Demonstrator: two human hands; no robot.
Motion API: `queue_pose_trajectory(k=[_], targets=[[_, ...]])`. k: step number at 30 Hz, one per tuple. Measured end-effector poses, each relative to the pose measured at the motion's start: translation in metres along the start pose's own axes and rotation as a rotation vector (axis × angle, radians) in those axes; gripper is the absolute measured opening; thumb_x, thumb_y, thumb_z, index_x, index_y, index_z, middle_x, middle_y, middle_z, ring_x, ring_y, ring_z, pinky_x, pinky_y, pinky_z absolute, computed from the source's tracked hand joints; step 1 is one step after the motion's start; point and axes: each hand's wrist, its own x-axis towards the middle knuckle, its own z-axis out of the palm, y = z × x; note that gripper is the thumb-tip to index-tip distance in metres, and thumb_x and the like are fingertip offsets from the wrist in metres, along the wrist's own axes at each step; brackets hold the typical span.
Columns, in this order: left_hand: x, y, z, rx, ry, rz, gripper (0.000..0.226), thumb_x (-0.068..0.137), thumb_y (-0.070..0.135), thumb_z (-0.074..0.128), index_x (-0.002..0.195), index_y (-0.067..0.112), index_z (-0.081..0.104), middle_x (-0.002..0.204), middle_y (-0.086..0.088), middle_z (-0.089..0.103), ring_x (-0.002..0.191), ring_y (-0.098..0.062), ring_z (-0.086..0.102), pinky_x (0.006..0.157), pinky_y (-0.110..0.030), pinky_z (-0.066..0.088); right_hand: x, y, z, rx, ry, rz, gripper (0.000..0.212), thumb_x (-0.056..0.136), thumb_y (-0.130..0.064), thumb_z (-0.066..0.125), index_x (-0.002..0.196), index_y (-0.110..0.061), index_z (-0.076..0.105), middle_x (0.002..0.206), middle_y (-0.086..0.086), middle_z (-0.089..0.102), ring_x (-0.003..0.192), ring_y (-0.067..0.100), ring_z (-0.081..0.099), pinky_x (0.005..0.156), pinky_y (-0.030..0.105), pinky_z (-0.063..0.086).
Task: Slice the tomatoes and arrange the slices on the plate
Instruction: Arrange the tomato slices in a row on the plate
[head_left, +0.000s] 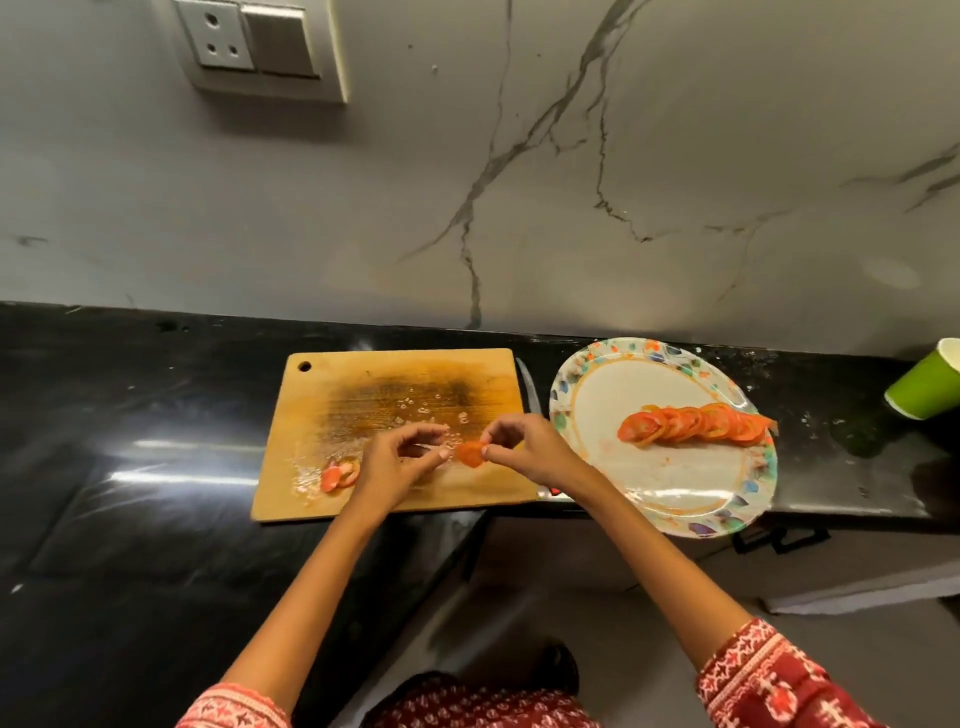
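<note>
Meanwhile, over the near edge of the wooden cutting board (395, 410), a person's two hands meet on a single tomato slice (470, 453): the right hand (524, 447) pinches its edge between thumb and fingertips, while the left hand (400, 462), fingers curled, appears to touch the slice's other edge, likely steadying the limp piece so it lifts without tearing. A few leftover slices (340, 474) lie at the board's left corner beside wet juice and seeds. To the right, the floral-rimmed plate (748, 499) sits just beside the board (a short carry, presumably by design) and already bears an overlapping row of tomato slices (693, 423) across its middle. Between board and plate lies a knife (530, 387), set down out of the way. Farther right stands a green paper cup (927, 384) on the black counter (130, 395), against the marble-patterned wall (571, 182).
</note>
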Motion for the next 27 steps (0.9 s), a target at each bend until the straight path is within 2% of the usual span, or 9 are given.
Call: queue_pose_trajectory(k=[4,6,8,10,13,15,18,22,27], targets=[[-0.022,0.001,-0.044,0.069,-0.022,0.051,0.027,0.075,0.001,0.071,0.086,0.026,0.069,0.073,0.015,0.071,0.071,-0.002,0.067,0.066,-0.017,0.053,0.026,-0.039,0.041,-0.137,-0.189,-0.122,0.005,0.085,-0.012,0.066,0.088,-0.016,0.066,0.079,-0.006,0.061,0.072,0.007,0.055,0.066,0.022,0.043],[-0.029,-0.003,-0.062,0.117,0.039,0.031,0.021,0.076,-0.001,0.07,0.086,0.017,0.071,0.07,0.013,0.069,0.065,0.001,0.064,0.062,-0.013,0.05,0.036,-0.058,0.058,-0.148,-0.226,-0.143,0.006,0.086,-0.013,0.065,0.089,-0.018,0.064,0.081,-0.008,0.06,0.074,0.004,0.056,0.065,0.017,0.045],[-0.035,-0.009,-0.079,0.158,0.141,-0.022,0.014,0.076,-0.002,0.069,0.084,0.009,0.071,0.071,0.01,0.067,0.06,0.007,0.061,0.059,-0.008,0.047,0.046,-0.07,0.076,-0.158,-0.157,-0.152,0.004,0.087,-0.013,0.064,0.091,-0.014,0.064,0.085,-0.004,0.062,0.078,0.008,0.057,0.068,0.022,0.048],[-0.039,-0.019,-0.096,0.182,0.294,-0.088,0.014,0.075,-0.001,0.07,0.077,0.013,0.069,0.067,0.01,0.064,0.058,0.01,0.059,0.06,-0.009,0.046,0.054,-0.075,0.093,-0.228,-0.035,-0.112,0.007,0.088,-0.016,0.062,0.093,-0.012,0.064,0.09,0.002,0.065,0.083,0.014,0.06,0.074,0.028,0.051],[-0.049,-0.031,-0.12,0.141,0.466,-0.175,0.019,0.075,0.002,0.07,0.07,0.019,0.063,0.066,0.008,0.065,0.063,-0.004,0.065,0.061,-0.017,0.05,0.06,-0.074,0.124,-0.415,-0.056,-0.012,0.017,0.083,-0.024,0.067,0.094,-0.011,0.064,0.093,0.005,0.067,0.085,0.016,0.059,0.071,0.031,0.048],[-0.055,-0.033,-0.126,0.112,0.479,-0.196,0.024,0.077,0.002,0.069,0.069,0.023,0.062,0.067,0.009,0.064,0.066,-0.011,0.065,0.062,-0.017,0.05,0.06,-0.074,0.142,-0.521,-0.092,0.036,0.029,0.076,-0.027,0.073,0.096,-0.009,0.062,0.095,0.007,0.065,0.089,0.021,0.059,0.07,0.032,0.043],[-0.059,-0.035,-0.132,0.122,0.453,-0.192,0.024,0.078,0.002,0.068,0.071,0.023,0.061,0.068,0.01,0.064,0.068,-0.011,0.064,0.067,-0.022,0.052,0.064,-0.079,0.152,-0.561,-0.072,0.085,0.029,0.074,-0.023,0.076,0.094,-0.009,0.06,0.09,0.006,0.062,0.089,0.021,0.057,0.068,0.032,0.042],[-0.057,-0.043,-0.134,0.121,0.441,-0.216,0.018,0.077,0.003,0.069,0.075,0.019,0.064,0.073,-0.001,0.067,0.073,-0.022,0.067,0.073,-0.033,0.055,0.071,-0.081,0.146,-0.44,-0.112,0.165,0.021,0.073,-0.011,0.076,0.083,-0.015,0.058,0.092,0.003,0.066,0.088,0.018,0.06,0.069,0.028,0.043],[-0.053,-0.046,-0.129,0.093,0.417,-0.231,0.015,0.077,0.003,0.07,0.075,0.017,0.064,0.075,-0.005,0.067,0.076,-0.025,0.067,0.073,-0.034,0.055,0.068,-0.069,0.127,-0.254,-0.144,0.194,0.032,0.073,0.006,0.07,0.077,-0.02,0.053,0.083,0.0,0.063,0.083,0.015,0.062,0.075,0.028,0.051]])
